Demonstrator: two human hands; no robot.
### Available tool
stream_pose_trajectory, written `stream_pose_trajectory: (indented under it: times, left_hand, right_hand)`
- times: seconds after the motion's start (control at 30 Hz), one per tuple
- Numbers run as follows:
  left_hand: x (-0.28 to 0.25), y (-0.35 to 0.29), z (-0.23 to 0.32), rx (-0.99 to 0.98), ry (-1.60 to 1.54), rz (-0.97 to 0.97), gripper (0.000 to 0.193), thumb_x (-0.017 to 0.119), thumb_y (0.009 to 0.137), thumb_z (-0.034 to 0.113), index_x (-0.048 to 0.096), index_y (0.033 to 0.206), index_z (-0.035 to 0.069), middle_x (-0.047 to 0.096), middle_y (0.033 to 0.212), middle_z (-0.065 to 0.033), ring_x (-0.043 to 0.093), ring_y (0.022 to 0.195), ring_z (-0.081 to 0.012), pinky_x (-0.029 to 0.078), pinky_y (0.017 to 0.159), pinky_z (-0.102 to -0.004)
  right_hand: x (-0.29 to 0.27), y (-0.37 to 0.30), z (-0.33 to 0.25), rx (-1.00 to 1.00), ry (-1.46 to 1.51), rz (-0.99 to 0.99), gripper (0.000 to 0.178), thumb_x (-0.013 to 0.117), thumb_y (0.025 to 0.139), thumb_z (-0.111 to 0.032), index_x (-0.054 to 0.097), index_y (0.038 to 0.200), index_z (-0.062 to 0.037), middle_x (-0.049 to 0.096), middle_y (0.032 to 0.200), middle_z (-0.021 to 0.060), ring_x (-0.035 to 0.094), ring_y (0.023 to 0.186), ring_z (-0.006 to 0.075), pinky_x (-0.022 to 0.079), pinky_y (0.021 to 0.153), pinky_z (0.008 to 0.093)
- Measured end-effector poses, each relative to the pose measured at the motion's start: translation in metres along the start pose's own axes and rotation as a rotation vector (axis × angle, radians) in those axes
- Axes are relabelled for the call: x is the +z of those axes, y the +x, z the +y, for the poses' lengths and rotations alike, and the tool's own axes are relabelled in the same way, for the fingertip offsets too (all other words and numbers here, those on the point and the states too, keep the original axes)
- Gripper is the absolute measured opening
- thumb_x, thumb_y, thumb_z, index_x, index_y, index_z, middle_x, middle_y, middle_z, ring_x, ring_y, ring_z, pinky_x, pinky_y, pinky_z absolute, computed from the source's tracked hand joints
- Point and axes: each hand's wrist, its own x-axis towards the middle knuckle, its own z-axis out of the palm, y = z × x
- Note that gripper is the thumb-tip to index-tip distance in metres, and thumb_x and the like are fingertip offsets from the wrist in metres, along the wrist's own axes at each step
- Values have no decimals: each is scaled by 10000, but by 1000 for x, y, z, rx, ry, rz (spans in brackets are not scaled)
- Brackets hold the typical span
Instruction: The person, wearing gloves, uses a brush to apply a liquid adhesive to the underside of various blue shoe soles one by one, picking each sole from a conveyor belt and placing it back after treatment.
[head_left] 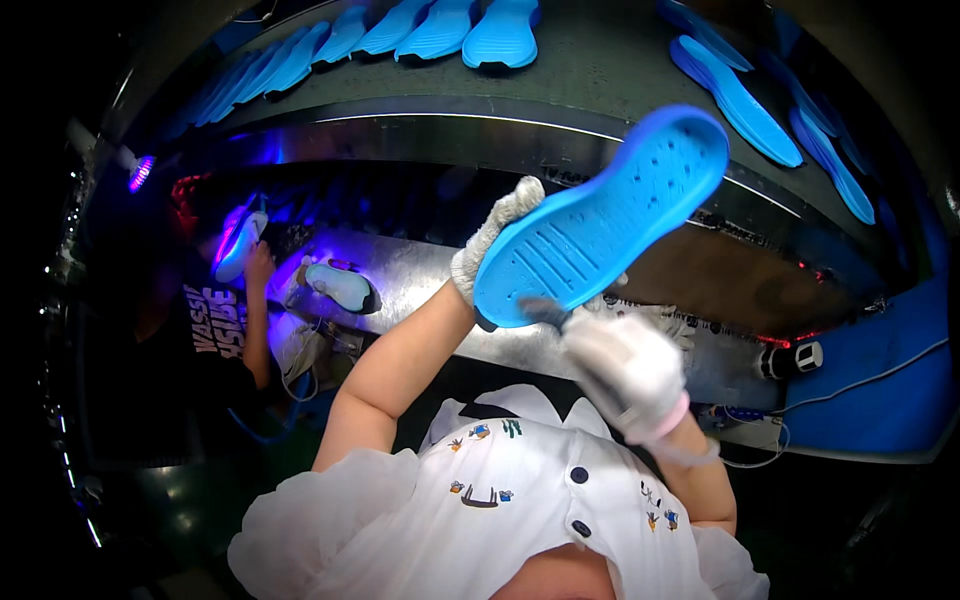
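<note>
- So, right hand (pixel 630 368): gloved, badly blurred. Looks closed around a dark tool (pixel 543 312); can't make out individual fingers.
- Tool's tip is at the lower end of the blue sole (pixel 612 220), near its rim. Can't tell if it's actually touching.
- Left hand (pixel 498 228): gloved, curled round the sole's left edge, rest of the grip hidden behind it. Firm hold, by the look of it.
- Sole itself: up in the air between both hands, tilted. Grooved end low and left, holed end high and right.
- To do this well, my read: back the lower end from behind with the left hand so it doesn't flex under the tool.
- Light, even passes should do. Grooves could snag the tip, so go along them, not across.
- Left fingers clear of whatever stretch of rim the tool is on.
- Further out: metal bench (pixel 412 282) below, white shoe (pixel 340 287) lying on it, left side.
- Past that, more blue soles (pixel 500 36) lined up on a dark belt (pixel 600 85).
</note>
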Motion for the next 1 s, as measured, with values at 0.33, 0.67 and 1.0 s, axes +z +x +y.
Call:
stream_pose_trajectory:
  times: [0.33, 0.67, 1.0]
  left_hand:
    - [-34, -4, 24, -82, 103, 71, 184, 666, 934, 353, 607, 993, 189, 619, 965, -75, 664, 904, -271, 590, 745, -527]
    - [-16, -2, 47, -153, 194, 54, 518, 536, 983, 428, 561, 1322, 37, 632, 1239, -178, 687, 1023, -336, 612, 765, -491]
    - [12, -5, 61, -114, 196, 406, 556, 401, 1015, 504, 551, 1344, 82, 632, 1224, -200, 697, 986, -344, 633, 715, -437]
  right_hand:
    - [0, 14, -12, -12, 16, -248, 216, 754, 776, 7, 711, 976, -60, 724, 1003, 95, 710, 780, 245, 565, 710, 295]
    - [-13, 16, 4, 18, 83, -29, 200, 743, 743, -54, 721, 941, -61, 734, 995, 110, 703, 736, 234, 557, 669, 299]
    - [-25, 17, 19, 35, 40, -21, 240, 776, 709, -110, 719, 936, -57, 728, 1002, 144, 662, 668, 245, 531, 633, 293]
